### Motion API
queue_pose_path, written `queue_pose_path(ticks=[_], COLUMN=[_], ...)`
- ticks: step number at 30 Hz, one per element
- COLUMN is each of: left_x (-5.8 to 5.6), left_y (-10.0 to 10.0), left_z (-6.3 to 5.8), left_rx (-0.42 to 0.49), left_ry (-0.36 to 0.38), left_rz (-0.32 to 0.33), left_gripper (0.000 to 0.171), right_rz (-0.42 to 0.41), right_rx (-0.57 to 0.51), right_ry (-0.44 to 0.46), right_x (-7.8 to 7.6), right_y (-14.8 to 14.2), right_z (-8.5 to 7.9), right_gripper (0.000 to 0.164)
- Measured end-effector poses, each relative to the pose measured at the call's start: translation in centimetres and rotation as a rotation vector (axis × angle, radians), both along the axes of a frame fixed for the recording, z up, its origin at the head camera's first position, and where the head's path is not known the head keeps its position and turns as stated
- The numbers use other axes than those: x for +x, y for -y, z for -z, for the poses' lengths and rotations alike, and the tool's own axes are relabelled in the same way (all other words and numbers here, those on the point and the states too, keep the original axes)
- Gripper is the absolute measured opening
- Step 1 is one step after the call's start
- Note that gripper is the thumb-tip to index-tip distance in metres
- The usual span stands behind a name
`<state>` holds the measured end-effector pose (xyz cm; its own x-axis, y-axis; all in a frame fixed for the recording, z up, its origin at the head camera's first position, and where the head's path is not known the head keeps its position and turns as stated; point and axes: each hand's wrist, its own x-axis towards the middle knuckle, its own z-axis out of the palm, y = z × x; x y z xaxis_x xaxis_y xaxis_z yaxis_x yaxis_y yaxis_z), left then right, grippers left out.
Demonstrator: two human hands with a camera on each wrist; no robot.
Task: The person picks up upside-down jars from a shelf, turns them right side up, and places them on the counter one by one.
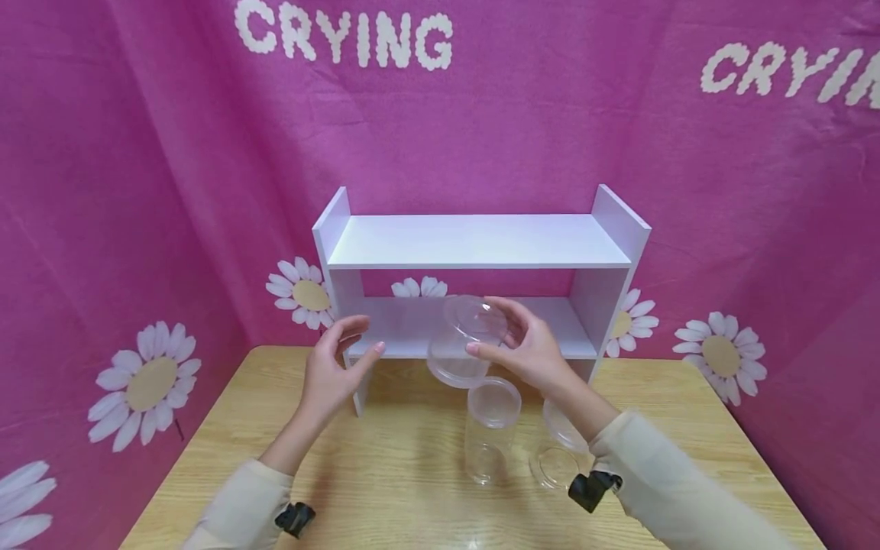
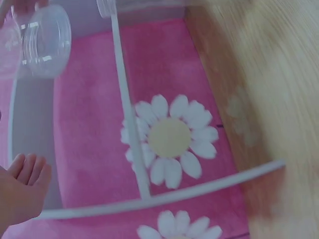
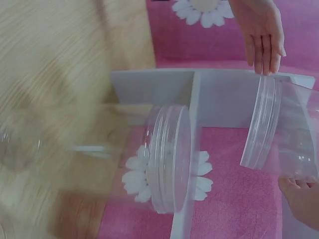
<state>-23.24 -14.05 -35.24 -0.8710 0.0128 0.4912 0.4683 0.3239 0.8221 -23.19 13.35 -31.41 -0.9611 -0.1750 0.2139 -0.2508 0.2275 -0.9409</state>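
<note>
A clear plastic jar (image 1: 454, 347) is in the air in front of the lower shelf. It is tilted, with its ribbed lid end (image 3: 263, 124) pointing down toward the table. My right hand (image 1: 525, 347) grips this jar from the right, thumb in front and fingers behind. To the jar's left, apart from it, my left hand (image 1: 337, 359) is raised with fingers loosely bent and nothing in it. A second clear jar (image 1: 490, 435) stands upright on the table beneath, its lid (image 3: 169, 159) on top. Another clear jar (image 1: 553, 458) is partly hidden behind my right forearm.
A white two-tier shelf unit (image 1: 481, 241) stands at the back of the wooden table (image 1: 385, 489). Its side panels rise above the top board. Pink cloth (image 1: 522, 130) with daisies and lettering hangs behind and along both sides. Small black devices (image 1: 296, 519) sit on both wrists.
</note>
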Motion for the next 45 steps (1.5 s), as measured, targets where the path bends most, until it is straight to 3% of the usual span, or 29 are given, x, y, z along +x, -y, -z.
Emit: queue_pose_path(ticks=[7,13,18,25,30,35,40,45], left_x=[0.7,1.3,1.6,1.9,1.9,1.7,1.6,1.8], left_y=[-2.2,-3.9,-4.8,-4.9,-4.4,-3.4,-3.0,-3.5], left_z=[-0.4,0.0,0.7,0.9,0.5,-1.1,-2.6,-2.6], left_rx=[-0.147,-0.249,-0.27,-0.22,-0.304,-0.575,-0.802,-0.876], left_ry=[0.014,0.124,0.163,0.08,0.061,-0.067,-0.236,-0.347], left_rz=[0.14,0.226,0.209,0.163,0.155,0.149,0.128,0.094], left_gripper=[0.064,0.08,0.085,0.077,0.081,0.088,0.091,0.089], right_rz=[-0.014,-0.051,-0.067,-0.123,-0.136,-0.161,-0.099,-0.112], right_rx=[-0.108,-0.165,-0.177,-0.192,-0.07,0.095,0.42,0.731], right_ry=[0.057,0.06,0.085,0.056,-0.013,-0.215,-0.46,-0.651], right_x=[0.5,1.1,1.6,2.2,2.1,1.9,1.9,2.4], right_y=[0.3,0.9,1.7,1.9,1.4,0.9,1.0,1.6], right_z=[1.0,2.1,2.6,3.1,3.1,2.3,0.9,0.2], right_gripper=[0.074,0.074,0.074,0.073,0.078,0.088,0.101,0.102])
